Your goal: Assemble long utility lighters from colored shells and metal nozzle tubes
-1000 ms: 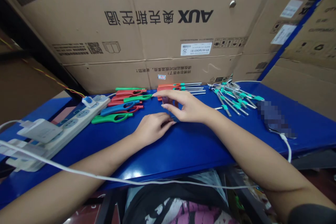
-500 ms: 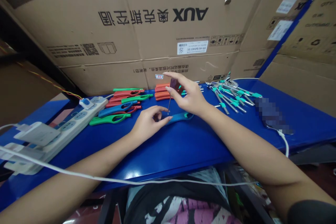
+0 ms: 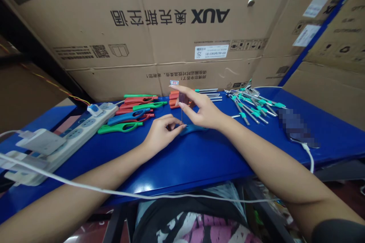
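My right hand [image 3: 201,110] grips a screwdriver by its dark handle [image 3: 184,98]. The thin shaft [image 3: 181,115] points almost straight down. Its tip meets the spot where the thumb and fingers of my left hand [image 3: 164,131] close, and the tip itself is hidden. A blue long-nosed lighter handle [image 3: 195,130] lies flat on the table, its left end inside my left hand's grip. My right wrist covers part of its far end. Behind my right hand lie orange lighter handles [image 3: 173,103] with metal tubes [image 3: 209,91].
Several green, red and blue lighter handles [image 3: 121,127] are stacked at left, beside a white power strip [image 3: 85,125]. Metal tubes with teal pieces [image 3: 248,102] lie at right, near a pixelated dark object [image 3: 296,127]. Cardboard [image 3: 168,45] stands behind; a white cable [image 3: 128,194] crosses in front.
My right hand has shifted slightly left, bringing the screwdriver from a tilt to nearly upright. My left hand stays at the blue lighter handle.
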Demonstrator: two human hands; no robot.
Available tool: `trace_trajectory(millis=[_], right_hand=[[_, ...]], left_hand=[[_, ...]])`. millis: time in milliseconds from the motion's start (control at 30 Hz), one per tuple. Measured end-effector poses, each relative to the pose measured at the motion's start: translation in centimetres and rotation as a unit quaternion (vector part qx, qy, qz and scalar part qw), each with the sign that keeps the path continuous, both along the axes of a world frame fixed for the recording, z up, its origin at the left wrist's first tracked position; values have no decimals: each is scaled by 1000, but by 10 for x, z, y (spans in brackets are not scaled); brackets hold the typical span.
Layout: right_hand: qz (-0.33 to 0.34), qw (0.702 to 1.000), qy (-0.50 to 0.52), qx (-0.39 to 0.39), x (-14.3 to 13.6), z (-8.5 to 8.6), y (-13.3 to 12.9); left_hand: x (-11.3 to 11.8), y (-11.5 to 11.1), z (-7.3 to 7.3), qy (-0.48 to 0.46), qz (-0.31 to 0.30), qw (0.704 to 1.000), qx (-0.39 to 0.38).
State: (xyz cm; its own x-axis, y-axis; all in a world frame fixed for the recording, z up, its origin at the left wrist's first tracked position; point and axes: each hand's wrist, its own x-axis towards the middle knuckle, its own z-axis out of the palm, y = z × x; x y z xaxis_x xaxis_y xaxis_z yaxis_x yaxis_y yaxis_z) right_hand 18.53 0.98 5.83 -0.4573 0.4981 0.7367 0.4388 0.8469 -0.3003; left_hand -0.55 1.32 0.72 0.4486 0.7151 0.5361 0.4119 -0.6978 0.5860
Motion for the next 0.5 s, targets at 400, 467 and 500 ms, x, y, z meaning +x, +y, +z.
trace_trajectory(millis=[400, 467, 500], right_hand=[[-33, 999, 5, -4, -1, -9, 2], [-28, 1000, -2, -3, -2, -9, 2], [-26, 1000, -4, -1, -2, -10, 2]], left_hand=[[0, -1, -3, 84, -42, 995, -15], [0, -1, -5, 78, -47, 995, -30], [0, -1, -5, 78, -48, 995, -32]])
